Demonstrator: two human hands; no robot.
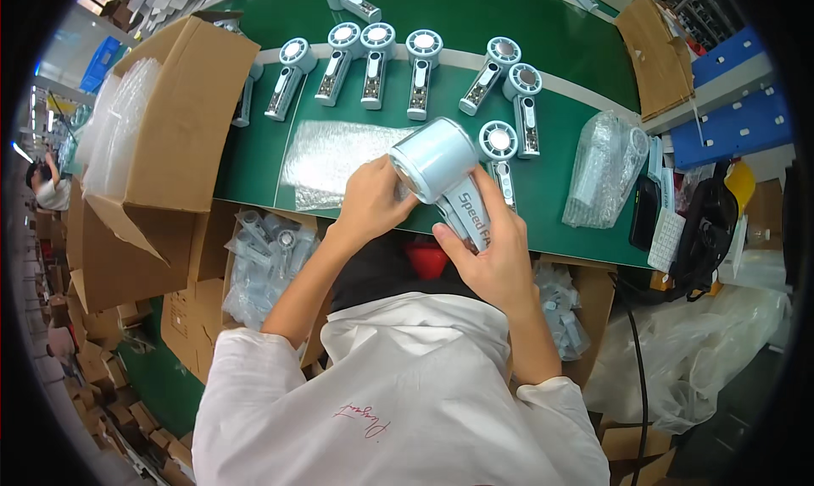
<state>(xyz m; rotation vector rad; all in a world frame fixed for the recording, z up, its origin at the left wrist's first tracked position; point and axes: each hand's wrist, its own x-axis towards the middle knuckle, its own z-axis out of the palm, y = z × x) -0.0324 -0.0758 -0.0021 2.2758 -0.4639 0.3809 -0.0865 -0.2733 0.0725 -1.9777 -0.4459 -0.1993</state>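
Above the table's near edge, a pale blue handheld fan [437,157] with a round drum-shaped head is held tilted. Its handle slants down to the right inside my right hand [500,257], whose fingers and thumb are closed round it. My left hand [371,199] grips the left side of the fan's head; some of its fingertips are hidden behind it. Under and beyond my left hand lies a flat bubble-wrap bag [318,160]. Just right of the held fan, another fan [498,140] rests on the green table [560,96].
Several similar fans [420,71] lie in a row farther back. A bubble-wrapped fan [604,171] is at the right, near a black phone [645,211]. An open carton [182,117] with bubble-wrap bags stands left. Boxes of wrapped fans [267,261] sit below the edge.
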